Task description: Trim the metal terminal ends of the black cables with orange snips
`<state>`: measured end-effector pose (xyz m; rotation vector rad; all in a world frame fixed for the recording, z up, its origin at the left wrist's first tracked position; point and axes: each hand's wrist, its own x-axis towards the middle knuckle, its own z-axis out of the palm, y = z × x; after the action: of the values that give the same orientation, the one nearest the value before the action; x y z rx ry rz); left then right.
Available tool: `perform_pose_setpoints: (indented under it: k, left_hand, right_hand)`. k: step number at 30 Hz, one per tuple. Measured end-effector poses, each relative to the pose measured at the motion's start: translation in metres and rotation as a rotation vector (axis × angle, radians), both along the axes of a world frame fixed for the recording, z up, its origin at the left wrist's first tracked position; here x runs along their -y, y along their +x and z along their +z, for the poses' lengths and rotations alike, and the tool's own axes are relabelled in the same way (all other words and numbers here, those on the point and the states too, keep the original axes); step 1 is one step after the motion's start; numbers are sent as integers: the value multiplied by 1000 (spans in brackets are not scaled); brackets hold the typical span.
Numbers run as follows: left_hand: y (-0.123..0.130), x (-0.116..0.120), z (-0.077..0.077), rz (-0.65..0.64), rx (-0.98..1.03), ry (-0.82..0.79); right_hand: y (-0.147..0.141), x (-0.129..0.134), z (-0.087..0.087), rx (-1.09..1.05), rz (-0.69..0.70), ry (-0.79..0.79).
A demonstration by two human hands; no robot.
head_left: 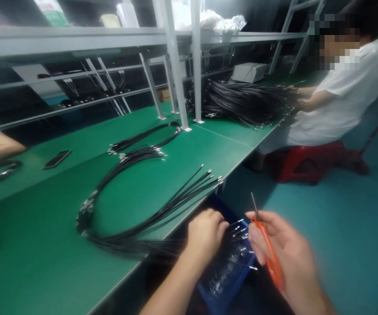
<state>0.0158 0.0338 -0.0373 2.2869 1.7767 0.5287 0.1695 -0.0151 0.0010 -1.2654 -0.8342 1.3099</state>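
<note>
Head view: left hand (205, 234) partly hides gripped black cables (126, 244).

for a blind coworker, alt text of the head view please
A left hand grips black cables at a green table's edge, above a blue bin; the right hand holds orange-handled scissors. Beyond, a person in white sits beside more cables.

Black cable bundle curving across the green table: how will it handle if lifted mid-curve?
Probably floppy with some spring: the bundle bends into a wide arc without visible kinks. Likely to fan out, since its silvery tips already splay near the edge of the table. Those tips might also snag each other.
</note>
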Motion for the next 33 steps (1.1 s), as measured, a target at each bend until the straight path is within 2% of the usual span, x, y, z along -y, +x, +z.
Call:
perform_pose_setpoints:
  k: [3,6,8,11,14,16,18,22,24,26,33]
  left_hand:
    - [-18,-11,-3,209,-61,28]
    - [-32,-20,-1,284,-83,9]
    - [-32,-23,4,274,-53,-16]
    - [-18,-22,22,193,38,-58]
    - [1,-15,45,-20,229,-70]
    - [11,-7,54,-134,424,-53]
    - [14,1,55,-152,629,-104]
    - [11,15,43,-79,934,-399]
    - [9,20,38,-51,971,-435]
    - [9,24,37,-26,946,-400]
    - [13,29,43,20,756,-260]
  right_hand:
    - [0,-4,1,-27,-8,2]
    - [1,-7,1,-58,7,43]
    - [1,-9,1,-84,1,88]
    - [1,-13,-2,-142,-33,143]
    - [-1,-17,-6,-219,-87,163]
    - [-3,-19,-7,-259,-126,155]
    - [-5,-20,-7,-285,-149,155]
    - [-10,-20,-1,-349,-125,167]
    - [-12,-20,0,-372,-116,165]
    - [-14,-21,0,-379,-115,165]
    - [-14,-23,0,-366,-86,124]
